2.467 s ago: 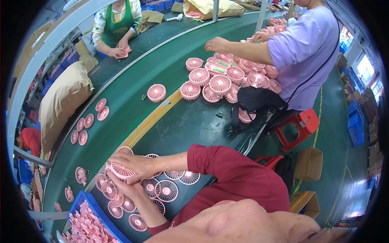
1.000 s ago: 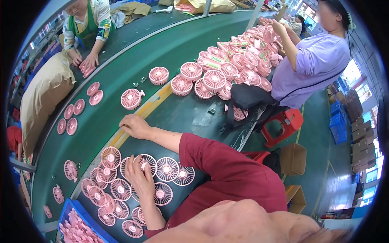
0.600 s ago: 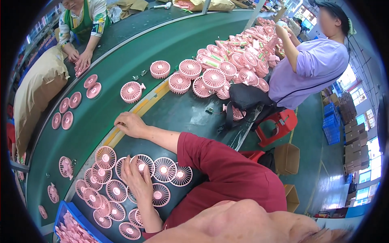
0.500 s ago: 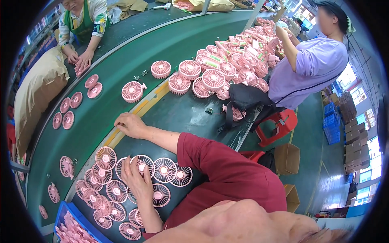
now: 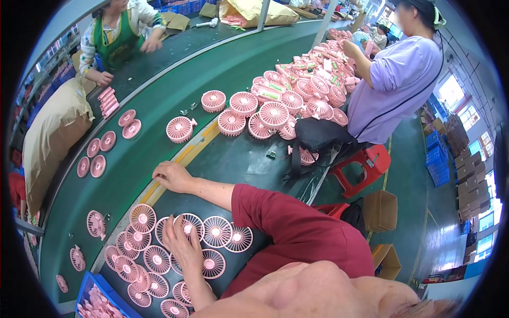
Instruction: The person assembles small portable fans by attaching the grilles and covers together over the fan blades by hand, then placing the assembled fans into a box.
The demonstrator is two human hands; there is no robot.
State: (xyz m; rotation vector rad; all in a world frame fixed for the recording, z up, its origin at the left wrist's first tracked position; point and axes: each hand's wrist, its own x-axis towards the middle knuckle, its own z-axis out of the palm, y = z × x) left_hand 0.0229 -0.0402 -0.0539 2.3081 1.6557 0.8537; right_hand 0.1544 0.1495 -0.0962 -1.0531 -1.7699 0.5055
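Note:
My left hand [image 5: 184, 244] lies with fingers apart over a round pink fan grille [image 5: 194, 227] on the dark green worktable; the fingertips touch the grilles there. More pink grilles [image 5: 217, 231] spread around it, some overlapping. My right hand [image 5: 172, 177] rests on the yellow-striped edge [image 5: 154, 194] between table and conveyor, fingers loosely bent, with nothing visible in them. Beyond it, a pink fan head [image 5: 180, 130] sits on the green belt.
Fan bodies are heaped [image 5: 318, 85] farther along, beside a black bag [image 5: 323, 135]. A blue bin [image 5: 117, 298] of pink parts stands lower left. Across the belt, a person in a green apron [image 5: 119, 40] works near pink handles [image 5: 108, 102]; another wears purple [image 5: 395, 85].
The whole scene sits slightly lower as my view tilts. The aproned person's hands have parted, uncovering a row of pink handles. My hands stay in nearly the same places.

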